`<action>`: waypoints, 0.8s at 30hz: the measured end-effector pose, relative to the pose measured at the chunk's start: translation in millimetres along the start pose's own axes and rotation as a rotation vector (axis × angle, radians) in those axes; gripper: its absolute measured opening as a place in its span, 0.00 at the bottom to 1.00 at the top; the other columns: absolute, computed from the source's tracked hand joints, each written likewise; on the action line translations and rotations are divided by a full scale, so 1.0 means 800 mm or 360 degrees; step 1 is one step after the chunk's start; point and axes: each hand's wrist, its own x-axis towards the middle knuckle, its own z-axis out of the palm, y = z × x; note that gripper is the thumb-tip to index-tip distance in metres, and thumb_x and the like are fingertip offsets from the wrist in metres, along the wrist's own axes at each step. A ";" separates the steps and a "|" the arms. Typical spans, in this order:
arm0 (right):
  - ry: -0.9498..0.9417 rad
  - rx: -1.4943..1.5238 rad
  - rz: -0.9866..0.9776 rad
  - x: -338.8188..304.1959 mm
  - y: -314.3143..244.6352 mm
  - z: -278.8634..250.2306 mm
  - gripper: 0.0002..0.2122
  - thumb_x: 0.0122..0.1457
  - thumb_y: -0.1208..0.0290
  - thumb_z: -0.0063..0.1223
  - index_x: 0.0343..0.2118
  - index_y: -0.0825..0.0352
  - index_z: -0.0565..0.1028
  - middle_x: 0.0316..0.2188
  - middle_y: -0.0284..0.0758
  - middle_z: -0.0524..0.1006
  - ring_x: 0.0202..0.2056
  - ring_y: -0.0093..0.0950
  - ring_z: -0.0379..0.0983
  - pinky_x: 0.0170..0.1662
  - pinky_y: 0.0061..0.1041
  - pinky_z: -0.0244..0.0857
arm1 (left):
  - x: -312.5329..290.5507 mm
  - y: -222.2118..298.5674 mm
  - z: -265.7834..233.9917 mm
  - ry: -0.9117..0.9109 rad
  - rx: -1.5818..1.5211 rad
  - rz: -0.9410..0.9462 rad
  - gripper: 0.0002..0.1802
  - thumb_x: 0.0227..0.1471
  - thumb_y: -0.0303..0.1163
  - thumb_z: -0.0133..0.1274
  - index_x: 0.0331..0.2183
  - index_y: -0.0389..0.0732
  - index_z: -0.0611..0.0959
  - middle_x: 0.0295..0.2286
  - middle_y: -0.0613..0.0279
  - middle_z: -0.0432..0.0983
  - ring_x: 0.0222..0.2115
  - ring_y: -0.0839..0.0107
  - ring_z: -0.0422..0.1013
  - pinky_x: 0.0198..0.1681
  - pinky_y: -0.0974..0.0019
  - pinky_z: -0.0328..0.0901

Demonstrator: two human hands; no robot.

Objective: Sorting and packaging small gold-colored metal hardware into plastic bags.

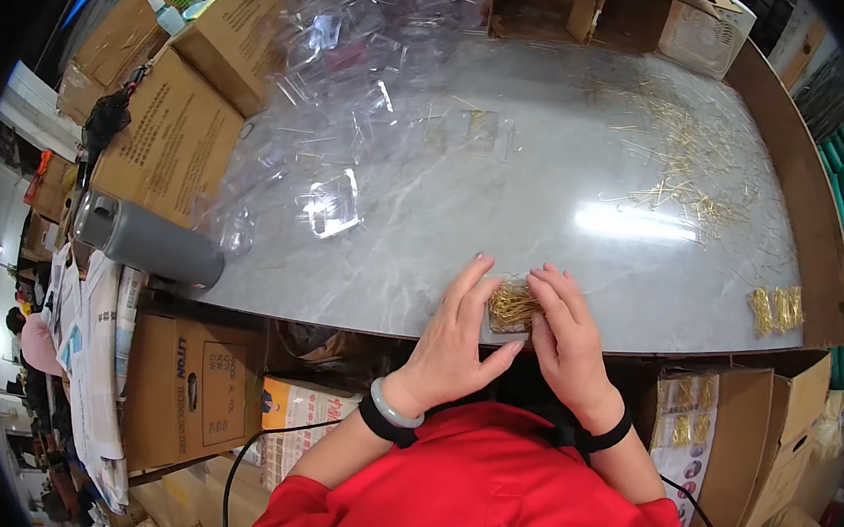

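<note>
Fingers (462, 284) of your left hand (446, 351) and right hand (572, 352) half-curled, flanking gold pins (512, 307), grip unclear; uneven squeeze could scatter them onto counter (391, 276) below.

Bunched gold wire pieces (514, 304) look like proper shiny metal, same bright finish on the loose ones (697, 157). Counter (425, 224) is smooth and seriously glossy, marbled like polished stone, with a hard white glare on it. Clear cases (332, 200) are slick see-through plastic. Flask (165, 246) reads matt, cardboard box (168, 131) is dull paper board, bangle (397, 403) smooth and polished, red top (482, 500) plain matt cloth
</note>
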 end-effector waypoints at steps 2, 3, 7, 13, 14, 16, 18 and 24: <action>0.0041 0.0043 0.0050 -0.003 -0.003 -0.004 0.25 0.55 0.86 0.51 0.58 0.71 0.68 0.56 0.47 0.70 0.62 0.51 0.63 0.65 0.46 0.57 | 0.014 -0.008 0.000 -0.0019 0.0015 0.0152 0.37 0.56 0.34 0.60 0.61 0.32 0.64 0.61 0.42 0.59 0.63 0.42 0.55 0.65 0.47 0.54; 0.0061 0.0031 0.0070 -0.007 -0.004 -0.006 0.26 0.55 0.86 0.52 0.59 0.71 0.66 0.57 0.47 0.69 0.62 0.51 0.62 0.65 0.47 0.55 | 0.014 -0.011 0.002 -0.0063 0.0045 0.0140 0.36 0.56 0.34 0.59 0.61 0.32 0.64 0.60 0.42 0.59 0.63 0.42 0.55 0.65 0.47 0.54; 0.0045 -0.0194 0.0153 -0.031 -0.009 -0.015 0.32 0.56 0.81 0.55 0.65 0.72 0.60 0.61 0.48 0.65 0.66 0.53 0.57 0.68 0.51 0.48 | 0.009 -0.024 0.015 -0.0159 0.0169 0.0205 0.33 0.56 0.32 0.58 0.60 0.32 0.66 0.59 0.43 0.61 0.62 0.42 0.57 0.65 0.46 0.56; -0.0153 -0.0163 0.0091 -0.036 -0.016 -0.009 0.34 0.57 0.78 0.55 0.67 0.71 0.56 0.65 0.49 0.61 0.67 0.51 0.55 0.69 0.54 0.43 | 0.001 -0.029 0.023 -0.0059 0.0176 0.0289 0.29 0.54 0.27 0.59 0.56 0.32 0.71 0.53 0.45 0.64 0.57 0.44 0.64 0.62 0.45 0.60; -0.0157 -0.0102 0.0087 -0.033 -0.014 -0.010 0.34 0.58 0.79 0.55 0.67 0.71 0.56 0.65 0.49 0.61 0.67 0.51 0.54 0.69 0.53 0.43 | 0.000 -0.027 0.023 -0.0039 0.0140 0.0280 0.29 0.54 0.26 0.59 0.56 0.32 0.71 0.52 0.45 0.65 0.57 0.44 0.64 0.62 0.44 0.61; 0.0068 -0.0101 0.0233 -0.029 -0.011 -0.011 0.26 0.58 0.79 0.55 0.61 0.70 0.64 0.56 0.48 0.70 0.58 0.49 0.66 0.61 0.44 0.59 | 0.000 -0.025 0.021 -0.0032 0.0165 0.0294 0.28 0.54 0.26 0.59 0.56 0.32 0.71 0.51 0.45 0.65 0.56 0.44 0.64 0.61 0.46 0.62; 0.0159 -0.0106 0.0437 -0.030 -0.006 -0.019 0.22 0.58 0.78 0.56 0.56 0.70 0.69 0.50 0.47 0.74 0.51 0.48 0.71 0.55 0.40 0.65 | -0.001 -0.022 0.020 -0.0041 0.0175 0.0273 0.28 0.54 0.26 0.59 0.56 0.32 0.71 0.51 0.45 0.65 0.56 0.44 0.65 0.60 0.48 0.63; 0.0009 -0.0236 0.0331 -0.010 0.001 -0.030 0.06 0.57 0.78 0.58 0.36 0.68 0.73 0.32 0.40 0.73 0.37 0.43 0.71 0.41 0.38 0.66 | 0.000 -0.019 0.019 -0.0101 0.0233 0.0227 0.29 0.54 0.28 0.59 0.56 0.33 0.71 0.53 0.44 0.64 0.56 0.44 0.64 0.57 0.52 0.65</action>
